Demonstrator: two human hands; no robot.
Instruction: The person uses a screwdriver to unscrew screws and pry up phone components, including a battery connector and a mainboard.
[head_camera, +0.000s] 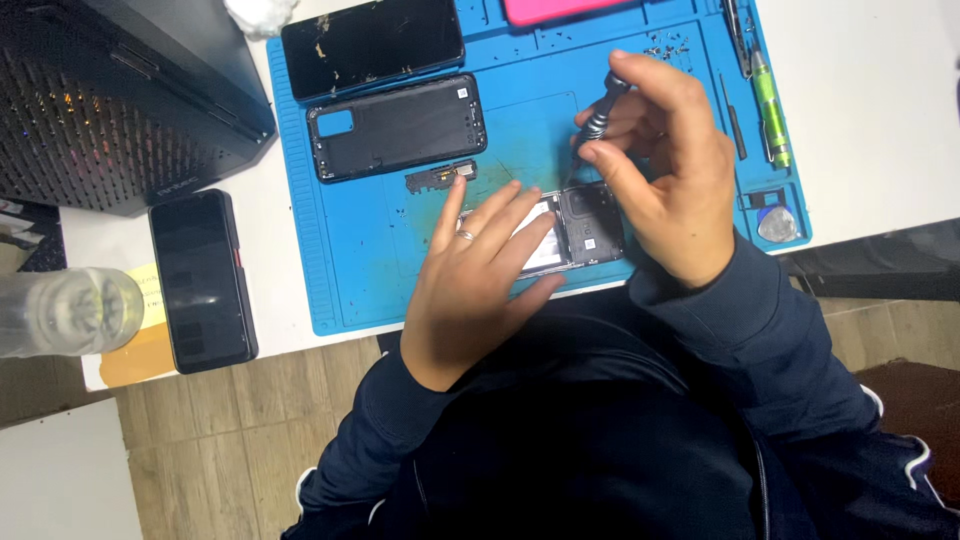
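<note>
An opened phone (585, 228) with its inner boards showing lies on the blue work mat (350, 260) near the table's front edge. My left hand (470, 285), a ring on one finger, lies flat on the phone's left part and holds it down. My right hand (660, 165) grips a small dark screwdriver (603, 108) by its ribbed handle, tip down at the phone's upper edge. A black back cover (397, 127) and a small black part (440, 177) lie on the mat behind my left hand.
A cracked phone screen (372, 42) lies at the mat's far left and a pink item (560, 10) at its top edge. Tools, one green (771, 110), and a pick (777, 224) lie at the mat's right. A black phone (203, 278), a clear bottle (65, 312) and a black case (120, 100) stand left.
</note>
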